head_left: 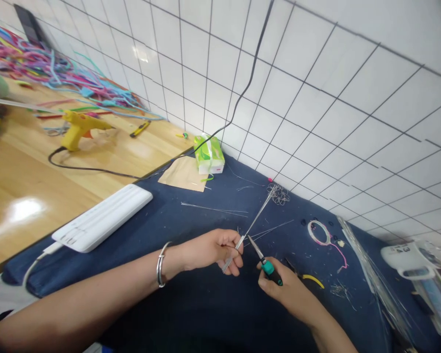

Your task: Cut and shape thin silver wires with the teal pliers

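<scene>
My left hand [228, 252], with a silver bangle at the wrist, is closed around a bundle of thin metal wires [257, 215]. The wires stretch up and right toward a looped wire shape [280, 195] near the wall; their lower ends stick out below my fingers. My right hand [284, 284] grips needle-nose pliers [267, 267] with a teal and black handle. Their pointed tip is just right of the bundle, close to my left fingertips; whether it touches the wires I cannot tell. Loose straight wires [274, 229] lie behind the pliers' tip.
On the dark blue cloth are a white power bank [105, 215], a tissue pack [209, 156], a ribbon ring [319, 232], a yellow-handled tool [313, 280] and wire scraps [341, 291]. A glue gun [77, 130] sits on the wooden table. A white mug [407, 260] stands right.
</scene>
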Demonstrator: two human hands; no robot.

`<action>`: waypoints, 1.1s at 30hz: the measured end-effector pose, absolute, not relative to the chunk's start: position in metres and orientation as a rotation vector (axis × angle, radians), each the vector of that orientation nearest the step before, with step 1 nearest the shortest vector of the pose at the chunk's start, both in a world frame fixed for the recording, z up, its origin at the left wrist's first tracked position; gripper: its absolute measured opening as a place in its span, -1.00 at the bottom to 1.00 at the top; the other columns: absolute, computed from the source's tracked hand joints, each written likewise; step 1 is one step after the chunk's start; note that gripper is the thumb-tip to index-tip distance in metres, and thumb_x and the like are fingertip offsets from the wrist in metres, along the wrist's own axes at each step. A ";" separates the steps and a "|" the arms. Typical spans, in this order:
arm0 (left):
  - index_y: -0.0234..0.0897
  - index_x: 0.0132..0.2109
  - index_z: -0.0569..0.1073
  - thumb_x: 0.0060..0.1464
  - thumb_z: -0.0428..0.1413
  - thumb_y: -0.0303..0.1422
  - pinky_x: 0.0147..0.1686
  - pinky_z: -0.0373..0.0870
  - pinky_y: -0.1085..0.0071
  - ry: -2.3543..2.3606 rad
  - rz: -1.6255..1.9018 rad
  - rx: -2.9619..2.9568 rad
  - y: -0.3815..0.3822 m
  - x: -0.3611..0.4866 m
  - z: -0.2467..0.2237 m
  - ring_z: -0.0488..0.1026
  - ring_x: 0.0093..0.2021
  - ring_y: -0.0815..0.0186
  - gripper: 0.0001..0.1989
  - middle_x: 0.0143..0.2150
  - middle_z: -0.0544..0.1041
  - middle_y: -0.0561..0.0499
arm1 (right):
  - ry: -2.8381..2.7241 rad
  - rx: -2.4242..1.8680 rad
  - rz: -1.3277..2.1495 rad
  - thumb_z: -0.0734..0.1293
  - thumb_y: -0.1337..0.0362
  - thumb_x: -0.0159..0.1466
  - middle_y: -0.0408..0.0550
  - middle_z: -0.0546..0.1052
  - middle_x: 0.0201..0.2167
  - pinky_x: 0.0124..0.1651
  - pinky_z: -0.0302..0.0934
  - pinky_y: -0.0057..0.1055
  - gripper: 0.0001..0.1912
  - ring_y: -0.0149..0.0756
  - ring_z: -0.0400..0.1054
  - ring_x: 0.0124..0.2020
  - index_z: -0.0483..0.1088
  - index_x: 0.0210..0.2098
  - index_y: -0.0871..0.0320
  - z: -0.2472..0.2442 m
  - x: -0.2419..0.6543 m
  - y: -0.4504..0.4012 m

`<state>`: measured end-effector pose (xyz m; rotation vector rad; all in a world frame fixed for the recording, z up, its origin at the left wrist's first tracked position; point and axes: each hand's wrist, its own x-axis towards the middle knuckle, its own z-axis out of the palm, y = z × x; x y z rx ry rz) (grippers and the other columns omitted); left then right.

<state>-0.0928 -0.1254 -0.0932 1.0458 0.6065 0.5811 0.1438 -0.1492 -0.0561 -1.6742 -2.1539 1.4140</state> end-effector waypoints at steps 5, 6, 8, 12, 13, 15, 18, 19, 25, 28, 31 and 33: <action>-0.31 -0.23 0.29 0.11 0.01 -0.37 -0.39 0.39 0.40 0.585 0.566 1.055 -0.129 -0.092 -0.093 0.52 -0.34 0.26 -0.90 -0.31 0.50 -0.07 | -2.202 -1.729 1.334 0.23 0.15 0.19 -0.15 0.40 -0.36 -0.25 0.12 -0.42 -0.76 -0.33 0.26 -0.32 0.25 -0.20 0.13 -0.054 0.147 -0.151; -0.31 -0.24 0.29 0.11 0.01 -0.36 -0.39 0.39 0.39 0.582 0.554 1.058 -0.130 -0.091 -0.094 0.51 -0.34 0.26 -0.90 -0.31 0.50 -0.07 | -2.201 -1.727 1.341 0.23 0.15 0.19 -0.14 0.40 -0.35 -0.25 0.12 -0.42 -0.76 -0.33 0.27 -0.31 0.25 -0.20 0.13 -0.054 0.146 -0.151; -0.31 -0.23 0.30 0.10 0.02 -0.36 -0.39 0.39 0.38 0.574 0.528 1.057 -0.132 -0.090 -0.097 0.51 -0.34 0.26 -0.89 -0.31 0.51 -0.07 | -2.192 -1.704 1.373 0.23 0.14 0.19 -0.14 0.41 -0.33 -0.25 0.12 -0.42 -0.76 -0.33 0.27 -0.31 0.24 -0.19 0.13 -0.055 0.145 -0.151; -0.29 -0.20 0.32 0.07 0.05 -0.35 -0.38 0.40 0.37 0.559 0.475 1.042 -0.133 -0.087 -0.101 0.51 -0.35 0.26 -0.85 -0.32 0.51 -0.05 | -2.207 -1.663 1.419 0.24 0.14 0.19 -0.14 0.41 -0.33 -0.25 0.12 -0.43 -0.77 -0.33 0.27 -0.30 0.26 -0.22 0.14 -0.055 0.142 -0.149; -0.29 -0.19 0.32 0.06 0.06 -0.35 -0.38 0.40 0.37 0.557 0.463 1.034 -0.133 -0.087 -0.102 0.51 -0.36 0.26 -0.84 -0.34 0.51 -0.05 | -2.215 -1.656 1.424 0.24 0.15 0.19 -0.14 0.41 -0.33 -0.25 0.12 -0.43 -0.77 -0.33 0.27 -0.30 0.26 -0.22 0.14 -0.055 0.141 -0.148; -0.29 -0.18 0.34 0.05 0.07 -0.36 -0.39 0.41 0.37 0.553 0.442 1.016 -0.133 -0.086 -0.104 0.52 -0.36 0.26 -0.83 -0.36 0.52 -0.04 | -2.226 -1.640 1.442 0.25 0.15 0.18 -0.14 0.41 -0.33 -0.25 0.13 -0.43 -0.76 -0.33 0.27 -0.30 0.27 -0.22 0.15 -0.055 0.140 -0.146; -0.29 -0.17 0.35 0.03 0.09 -0.36 -0.41 0.42 0.39 0.543 0.427 0.999 -0.133 -0.085 -0.107 0.52 -0.37 0.27 -0.81 -0.36 0.52 -0.04 | -2.233 -1.614 1.482 0.25 0.14 0.18 -0.13 0.41 -0.33 -0.25 0.13 -0.42 -0.74 -0.32 0.27 -0.29 0.28 -0.20 0.16 -0.055 0.138 -0.144; -0.29 -0.18 0.35 0.03 0.09 -0.36 -0.42 0.42 0.40 0.541 0.425 0.996 -0.134 -0.084 -0.108 0.52 -0.38 0.27 -0.81 -0.37 0.53 -0.03 | -2.231 -1.607 1.494 0.25 0.14 0.18 -0.13 0.41 -0.32 -0.24 0.13 -0.41 -0.73 -0.31 0.27 -0.29 0.28 -0.20 0.16 -0.055 0.138 -0.143; -0.29 -0.17 0.37 0.04 0.08 -0.36 -0.47 0.42 0.44 0.531 0.402 0.994 -0.135 -0.083 -0.111 0.52 -0.40 0.29 -0.82 -0.36 0.53 -0.03 | -2.202 -1.595 1.535 0.26 0.13 0.17 -0.10 0.43 -0.29 -0.20 0.14 -0.37 -0.70 -0.28 0.28 -0.26 0.29 -0.17 0.16 -0.056 0.136 -0.141; -0.30 -0.15 0.37 0.05 0.07 -0.35 -0.46 0.43 0.44 0.523 0.399 0.981 -0.135 -0.083 -0.110 0.52 -0.39 0.29 -0.80 -0.34 0.52 -0.05 | -2.206 -1.593 1.538 0.27 0.12 0.16 -0.10 0.44 -0.30 -0.20 0.15 -0.36 -0.69 -0.28 0.28 -0.27 0.31 -0.18 0.17 -0.057 0.135 -0.141; -0.30 -0.13 0.37 0.05 0.07 -0.36 -0.44 0.43 0.42 0.524 0.389 0.965 -0.135 -0.084 -0.109 0.52 -0.38 0.28 -0.78 -0.31 0.52 -0.06 | -2.169 -1.589 1.571 0.27 0.13 0.16 -0.10 0.44 -0.29 -0.20 0.15 -0.37 -0.69 -0.28 0.28 -0.26 0.32 -0.16 0.16 -0.059 0.134 -0.141; -0.31 -0.12 0.36 0.05 0.07 -0.36 -0.44 0.43 0.41 0.524 0.384 0.952 -0.135 -0.084 -0.108 0.52 -0.38 0.27 -0.77 -0.32 0.52 -0.06 | -2.104 -1.576 1.635 0.27 0.13 0.17 -0.10 0.43 -0.30 -0.23 0.17 -0.39 -0.68 -0.30 0.29 -0.27 0.32 -0.13 0.15 -0.062 0.135 -0.142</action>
